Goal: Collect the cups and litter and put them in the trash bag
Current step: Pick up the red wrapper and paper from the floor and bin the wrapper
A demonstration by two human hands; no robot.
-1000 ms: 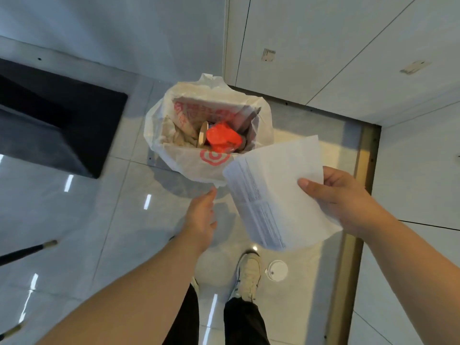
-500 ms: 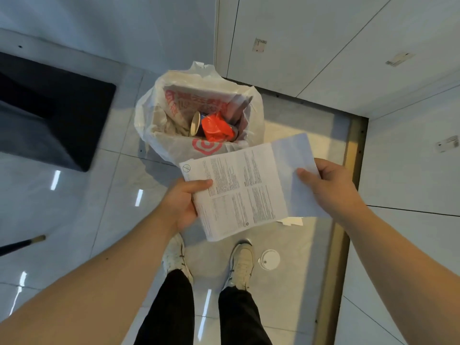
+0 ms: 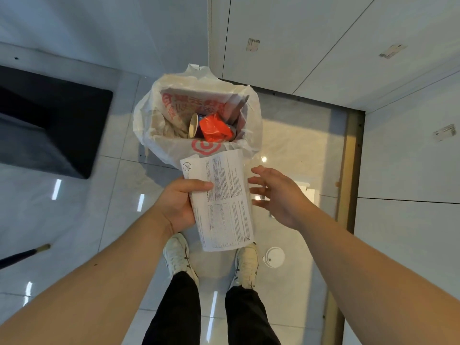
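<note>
2 hands are out in front of us, and only 1 is doing any holding. Our left hand is closed on the printed paper sheet, thumb laid across its face and fingers tucked behind its left edge. Our right hand is spread wide with nothing in it, just beside the sheet's right edge and, as far as we can tell, not touching it.

The sheet is folded or curled narrow, with its long axis running away from us: the near end hangs over our shoes, and the far end lies almost at the near rim of the white trash bag. That is the relation the next move turns on. The bag stands open on the floor straight ahead of the left hand, already holding a paper cup and a red wrapper, so we judge a short push forward and a release by the left hand would drop the sheet in.

A white cup lid lies on the tiles beside our right shoe, nearer the free right hand, not yet collected.
</note>
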